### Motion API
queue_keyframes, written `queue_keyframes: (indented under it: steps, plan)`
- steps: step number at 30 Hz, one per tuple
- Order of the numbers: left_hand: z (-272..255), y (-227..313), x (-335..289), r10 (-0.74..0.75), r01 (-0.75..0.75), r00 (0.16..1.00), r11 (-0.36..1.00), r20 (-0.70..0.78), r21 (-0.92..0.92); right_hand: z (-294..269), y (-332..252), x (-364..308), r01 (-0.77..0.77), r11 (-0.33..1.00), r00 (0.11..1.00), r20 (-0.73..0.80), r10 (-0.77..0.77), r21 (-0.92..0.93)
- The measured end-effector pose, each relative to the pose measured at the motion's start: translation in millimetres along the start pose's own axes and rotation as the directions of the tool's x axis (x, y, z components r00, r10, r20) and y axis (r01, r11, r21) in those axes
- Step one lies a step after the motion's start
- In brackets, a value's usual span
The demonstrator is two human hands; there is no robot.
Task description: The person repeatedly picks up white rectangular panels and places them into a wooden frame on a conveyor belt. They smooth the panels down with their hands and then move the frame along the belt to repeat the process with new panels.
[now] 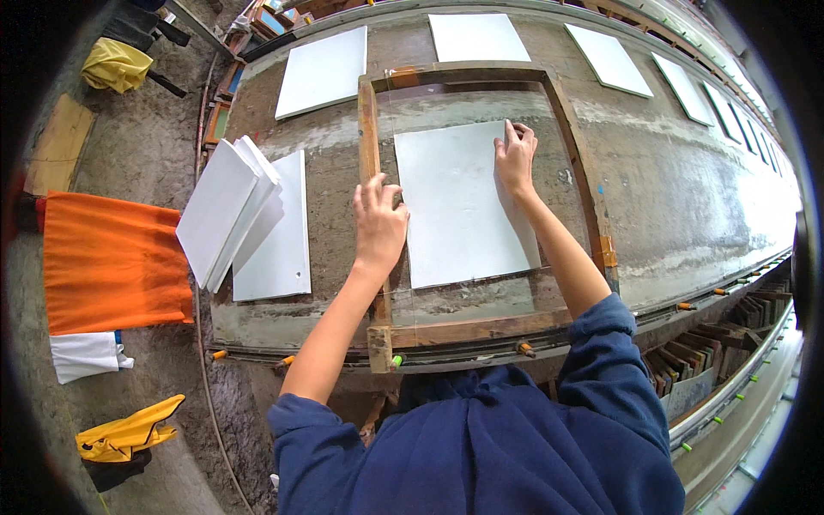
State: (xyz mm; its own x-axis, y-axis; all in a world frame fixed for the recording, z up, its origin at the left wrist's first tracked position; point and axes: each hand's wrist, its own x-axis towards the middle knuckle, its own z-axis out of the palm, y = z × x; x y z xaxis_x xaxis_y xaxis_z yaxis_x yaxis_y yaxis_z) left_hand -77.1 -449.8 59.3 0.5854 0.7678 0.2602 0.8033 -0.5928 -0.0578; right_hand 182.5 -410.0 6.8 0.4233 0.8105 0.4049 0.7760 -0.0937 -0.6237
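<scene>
Long, grey-brown and stained, the worktop (678,193) stretches away to your right. On it before you lies a rectangular brown wooden frame (481,330), and inside that, a flat white rectangular sheet (463,210). Your left hand (379,221) is at the frame's left rail, near the sheet's left edge, its fingers bent; you cannot tell whether they grip anything. Your right hand (517,161) is at the sheet's upper right corner with fingers curled; whether they pinch it, you cannot tell. To your left, 1 fanned stack of white rectangular panels (221,206) partly covers another white panel (287,245). Farther left is a bright orange cloth (116,262).
</scene>
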Motion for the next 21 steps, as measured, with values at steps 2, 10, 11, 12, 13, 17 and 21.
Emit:
queue_keyframes:
  steps: [2, 10, 11, 12, 13, 17, 21]
  plan:
    - [3.3, 8.2, -1.1, 0.087, -0.105, 0.992, 0.972, 0.09, 0.211, 0.0, -5.7, -4.4, 0.151, 0.985, 0.987, -0.038, -0.154, -0.083]
    - [6.0, 42.4, -10.4, 0.012, -0.104, 0.955, 0.949, 0.296, 0.297, -18.6, -40.9, -61.2, 0.465, 0.862, 0.841, 0.407, -0.357, -0.204]
    - [13.4, 39.0, -9.9, 0.055, -0.134, 0.961, 0.949, 0.27, 0.286, -21.1, -42.1, -64.1, 0.481, 0.855, 0.825, 0.432, -0.365, -0.195]
    - [15.5, 36.6, -4.1, 0.102, -0.169, 0.965, 0.946, 0.242, 0.276, -24.1, -43.7, -64.3, 0.493, 0.849, 0.811, 0.452, -0.371, -0.188]
    - [18.7, 35.4, 4.3, 0.074, -0.097, 0.973, 0.991, 0.218, 0.097, -24.7, -43.4, -63.8, 0.489, 0.854, 0.813, 0.448, -0.372, -0.178]
    - [38.3, 30.7, 46.9, -0.045, 0.094, 0.987, 0.943, 0.156, -0.32, -21.1, -42.4, -54.6, 0.509, 0.854, 0.78, 0.478, -0.403, -0.11]
    - [60.9, 26.1, 89.3, -0.076, 0.104, 0.992, 0.951, 0.103, -0.291, -5.6, -33.0, -17.2, 0.537, 0.842, 0.755, 0.476, -0.451, -0.055]
